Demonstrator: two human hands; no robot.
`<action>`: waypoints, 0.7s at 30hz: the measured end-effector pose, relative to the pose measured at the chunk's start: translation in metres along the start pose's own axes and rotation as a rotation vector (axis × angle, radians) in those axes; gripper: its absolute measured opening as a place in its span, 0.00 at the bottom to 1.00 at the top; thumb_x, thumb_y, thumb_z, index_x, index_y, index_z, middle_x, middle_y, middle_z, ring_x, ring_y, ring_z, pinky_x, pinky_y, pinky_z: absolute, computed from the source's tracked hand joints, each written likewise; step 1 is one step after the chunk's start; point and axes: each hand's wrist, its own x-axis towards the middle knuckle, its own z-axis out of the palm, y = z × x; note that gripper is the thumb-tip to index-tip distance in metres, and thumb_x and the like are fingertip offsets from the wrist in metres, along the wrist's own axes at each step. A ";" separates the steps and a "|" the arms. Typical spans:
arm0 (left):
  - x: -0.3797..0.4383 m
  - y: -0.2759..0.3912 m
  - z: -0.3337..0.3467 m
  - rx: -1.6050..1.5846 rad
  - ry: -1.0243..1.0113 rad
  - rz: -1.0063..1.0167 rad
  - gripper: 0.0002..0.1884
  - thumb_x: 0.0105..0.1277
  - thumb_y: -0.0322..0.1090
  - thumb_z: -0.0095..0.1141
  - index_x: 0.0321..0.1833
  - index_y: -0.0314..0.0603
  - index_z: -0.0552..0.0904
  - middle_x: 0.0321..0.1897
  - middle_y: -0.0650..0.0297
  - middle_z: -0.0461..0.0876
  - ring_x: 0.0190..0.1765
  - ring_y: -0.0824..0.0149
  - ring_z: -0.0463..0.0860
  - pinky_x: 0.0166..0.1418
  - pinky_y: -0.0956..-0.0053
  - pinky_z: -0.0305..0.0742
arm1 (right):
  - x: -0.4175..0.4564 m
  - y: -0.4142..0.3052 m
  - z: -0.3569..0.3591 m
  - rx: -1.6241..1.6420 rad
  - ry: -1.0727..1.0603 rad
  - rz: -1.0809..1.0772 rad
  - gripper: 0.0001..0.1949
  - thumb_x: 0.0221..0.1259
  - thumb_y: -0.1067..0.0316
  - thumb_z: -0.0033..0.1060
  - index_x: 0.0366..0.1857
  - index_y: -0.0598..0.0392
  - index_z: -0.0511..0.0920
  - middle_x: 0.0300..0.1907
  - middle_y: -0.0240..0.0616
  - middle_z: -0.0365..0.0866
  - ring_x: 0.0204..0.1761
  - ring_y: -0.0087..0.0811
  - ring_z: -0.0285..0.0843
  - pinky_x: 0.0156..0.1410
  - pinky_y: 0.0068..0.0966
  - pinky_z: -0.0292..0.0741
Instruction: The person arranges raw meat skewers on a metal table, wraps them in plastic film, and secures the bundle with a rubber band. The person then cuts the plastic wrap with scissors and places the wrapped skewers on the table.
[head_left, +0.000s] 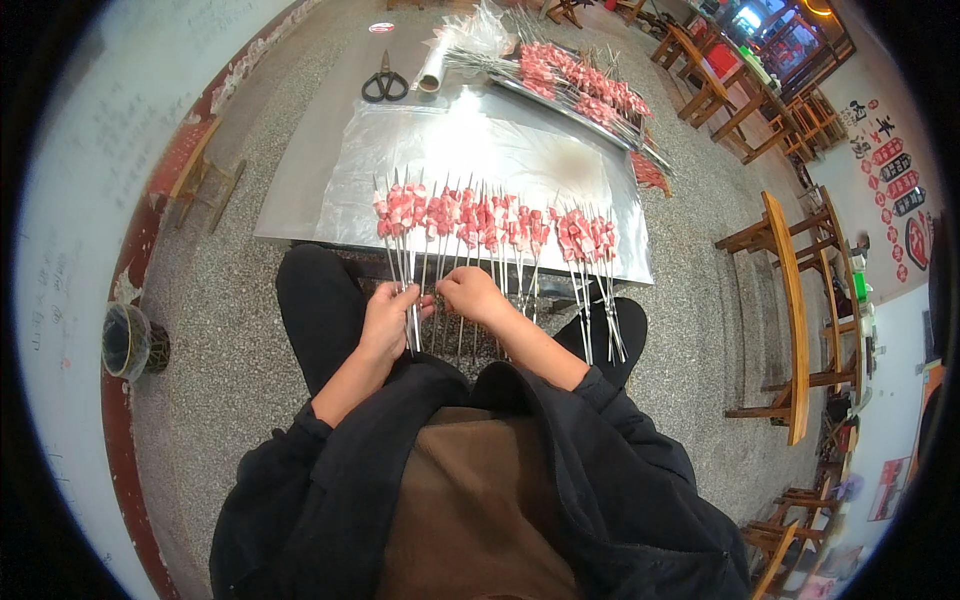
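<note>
A row of raw meat skewers (487, 221) lies along the near edge of the metal table (300, 195), their bare metal ends sticking out over my lap. My left hand (386, 319) is closed around the ends of several skewers from the left group (401, 206). Just to its right, my right hand (474, 294) has its fingertips pinched on the metal shaft of a skewer; the exact grip is partly hidden by the fingers. A separate group of skewers (585, 236) rests at the right end. Clear plastic sheeting (382, 142) covers the tabletop under the meat.
Black-handled scissors (385, 86) and a roll of plastic film (431, 75) lie farther back. A metal tray (555, 109) piled with meat skewers is at the far right. Wooden benches (787, 322) stand to the right, and a lined bin (127, 341) to the left.
</note>
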 end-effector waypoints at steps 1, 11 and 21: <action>0.000 -0.001 -0.001 0.004 0.004 -0.014 0.11 0.73 0.30 0.57 0.51 0.30 0.72 0.42 0.55 0.79 0.42 0.64 0.84 0.46 0.70 0.86 | 0.000 0.001 0.001 0.087 -0.021 0.023 0.15 0.63 0.61 0.58 0.33 0.65 0.84 0.24 0.46 0.85 0.29 0.37 0.86 0.40 0.35 0.80; -0.002 -0.004 -0.001 -0.003 -0.061 -0.112 0.07 0.72 0.33 0.56 0.49 0.41 0.77 0.36 0.64 0.82 0.36 0.69 0.82 0.41 0.72 0.79 | -0.001 0.004 0.003 0.030 0.019 -0.018 0.14 0.62 0.60 0.60 0.32 0.64 0.84 0.23 0.43 0.85 0.28 0.32 0.84 0.38 0.32 0.79; -0.001 0.000 -0.005 -0.039 -0.197 -0.197 0.11 0.80 0.36 0.44 0.55 0.38 0.72 0.45 0.55 0.83 0.45 0.60 0.85 0.48 0.61 0.82 | -0.003 0.001 0.006 0.276 -0.070 0.000 0.13 0.66 0.61 0.60 0.37 0.63 0.81 0.26 0.36 0.82 0.26 0.24 0.77 0.31 0.22 0.73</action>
